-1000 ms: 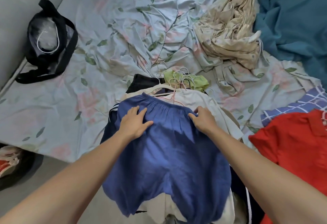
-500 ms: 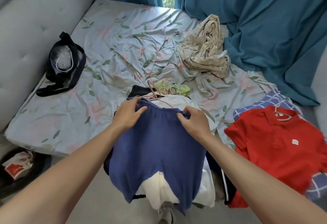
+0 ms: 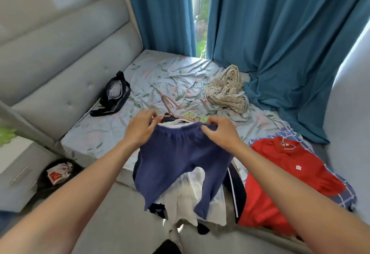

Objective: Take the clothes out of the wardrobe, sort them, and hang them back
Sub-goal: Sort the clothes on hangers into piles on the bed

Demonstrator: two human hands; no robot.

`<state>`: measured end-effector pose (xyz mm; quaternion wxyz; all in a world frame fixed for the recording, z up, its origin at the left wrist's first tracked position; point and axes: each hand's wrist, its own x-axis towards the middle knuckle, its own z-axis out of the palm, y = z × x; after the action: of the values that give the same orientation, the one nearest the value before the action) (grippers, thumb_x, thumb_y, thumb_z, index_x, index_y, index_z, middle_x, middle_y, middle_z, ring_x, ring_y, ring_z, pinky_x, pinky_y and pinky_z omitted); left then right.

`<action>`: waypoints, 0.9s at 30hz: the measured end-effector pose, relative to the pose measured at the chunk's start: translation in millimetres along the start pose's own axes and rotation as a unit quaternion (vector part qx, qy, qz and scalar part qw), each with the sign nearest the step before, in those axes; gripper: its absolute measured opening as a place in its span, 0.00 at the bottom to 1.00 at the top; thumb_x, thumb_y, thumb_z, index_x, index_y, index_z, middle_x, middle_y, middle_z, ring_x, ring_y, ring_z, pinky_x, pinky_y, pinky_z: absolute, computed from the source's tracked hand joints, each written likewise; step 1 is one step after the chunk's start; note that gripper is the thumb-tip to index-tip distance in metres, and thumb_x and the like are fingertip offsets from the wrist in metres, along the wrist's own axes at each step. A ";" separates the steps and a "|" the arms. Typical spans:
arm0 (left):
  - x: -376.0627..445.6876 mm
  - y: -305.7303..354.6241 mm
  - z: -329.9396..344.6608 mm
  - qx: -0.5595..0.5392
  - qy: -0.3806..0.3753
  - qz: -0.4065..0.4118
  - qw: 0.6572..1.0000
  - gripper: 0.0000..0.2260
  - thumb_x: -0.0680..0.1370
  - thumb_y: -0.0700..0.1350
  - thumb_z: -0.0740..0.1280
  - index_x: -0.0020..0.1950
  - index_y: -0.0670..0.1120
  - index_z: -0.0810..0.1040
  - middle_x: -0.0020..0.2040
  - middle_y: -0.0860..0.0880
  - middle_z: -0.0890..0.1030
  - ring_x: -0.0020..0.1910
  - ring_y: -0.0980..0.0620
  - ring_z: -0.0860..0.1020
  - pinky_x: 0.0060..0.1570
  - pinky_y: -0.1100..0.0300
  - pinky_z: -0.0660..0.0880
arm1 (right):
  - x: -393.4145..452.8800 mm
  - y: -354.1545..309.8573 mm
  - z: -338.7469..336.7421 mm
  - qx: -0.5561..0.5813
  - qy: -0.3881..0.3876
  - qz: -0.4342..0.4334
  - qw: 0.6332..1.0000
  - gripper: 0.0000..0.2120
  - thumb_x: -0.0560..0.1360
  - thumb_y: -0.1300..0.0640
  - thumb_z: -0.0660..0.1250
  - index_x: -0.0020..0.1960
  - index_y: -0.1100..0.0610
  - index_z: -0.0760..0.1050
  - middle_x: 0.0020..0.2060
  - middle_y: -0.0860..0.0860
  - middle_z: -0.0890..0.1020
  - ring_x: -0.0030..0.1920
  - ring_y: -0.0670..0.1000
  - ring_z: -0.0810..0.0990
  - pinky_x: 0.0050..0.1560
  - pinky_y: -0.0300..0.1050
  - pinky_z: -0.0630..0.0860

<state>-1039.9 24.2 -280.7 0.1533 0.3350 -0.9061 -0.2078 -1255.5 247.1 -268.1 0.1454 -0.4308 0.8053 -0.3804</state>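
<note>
Head view: left hand (image 3: 141, 126) pinches blue shorts (image 3: 180, 163) and a pink hanger (image 3: 170, 109) at the waistband's 9 o'clock end; right hand (image 3: 219, 134) grips the 3 o'clock end, above a clothes pile (image 3: 190, 197); red polo (image 3: 290, 169) lies at 3 o'clock on the bed (image 3: 104, 131)

My left hand (image 3: 140, 128) and right hand (image 3: 219, 133) pinch the waistband of the blue shorts (image 3: 178, 159), lifted over the clothes pile (image 3: 192, 199) on the bed (image 3: 112, 131), red shirt (image 3: 284, 175) just beside.
</note>
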 end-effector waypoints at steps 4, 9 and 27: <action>-35.8 -5.4 -41.5 -0.024 0.005 -0.049 0.999 0.18 0.86 0.55 0.60 0.39 0.50 0.74 0.35 0.53 0.76 0.40 0.45 0.76 0.38 0.50 0.63 | -9.1 -41.9 -11.1 -0.007 -0.037 -0.066 0.997 0.18 0.72 0.40 0.66 0.36 0.54 0.72 0.29 0.48 0.74 0.33 0.48 0.72 0.39 0.53 0.72; -67.6 -21.5 -88.6 -0.039 0.049 -0.073 0.995 0.19 0.84 0.59 0.60 0.36 0.53 0.71 0.33 0.53 0.76 0.39 0.45 0.75 0.40 0.47 0.71 | -7.9 -86.1 18.2 -0.113 -0.090 -0.107 0.984 0.23 0.79 0.32 0.58 0.38 0.50 0.67 0.33 0.47 0.76 0.38 0.52 0.76 0.41 0.54 0.73; -74.1 -289.9 -218.0 0.003 0.087 -0.155 0.984 0.20 0.84 0.57 0.65 0.35 0.49 0.71 0.32 0.53 0.75 0.38 0.46 0.74 0.36 0.50 0.67 | 87.9 -274.0 303.0 -0.039 -0.116 -0.156 0.980 0.13 0.85 0.48 0.60 0.43 0.51 0.67 0.36 0.45 0.75 0.40 0.51 0.74 0.43 0.55 0.74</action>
<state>-737.5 -185.6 -240.9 0.1968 0.4886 -0.8272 -0.1959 -977.0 -64.3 -260.1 0.1600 -0.5974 0.7202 -0.3144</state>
